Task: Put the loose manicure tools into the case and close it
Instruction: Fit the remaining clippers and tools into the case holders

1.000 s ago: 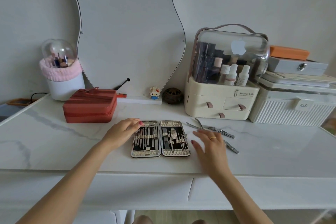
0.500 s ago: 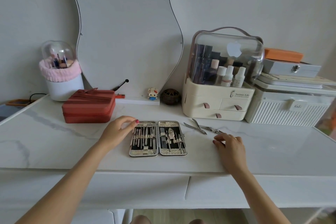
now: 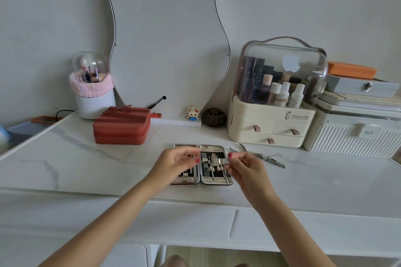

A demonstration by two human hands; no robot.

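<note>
Both forearms reach in from the near edge of the white marble surface (image 3: 65,158), and the hands meet right above the open manicure case (image 3: 208,181). The right hand (image 3: 245,166) has thumb and fingers pinched on a small metal tool (image 3: 221,161), held level over the case's right half. The left hand (image 3: 175,163) hovers over the left half with fingers curled, fingertips close to the tool's other end; it's blurred, so I cannot tell whether it actually grips anything. The case lies flat, both halves showing rows of tools strapped in. Just to its right, past the right hand, the loose tools (image 3: 264,157) wait on the surface, nippers and clippers lying together. Further back on the left sits a red zip pouch (image 3: 121,125), and behind it a white brush holder (image 3: 94,93) with a pink band. Back right stands a cream cosmetics organiser (image 3: 273,110) with a clear dome. A wavy mirror (image 3: 167,39) leans on the wall.
</note>
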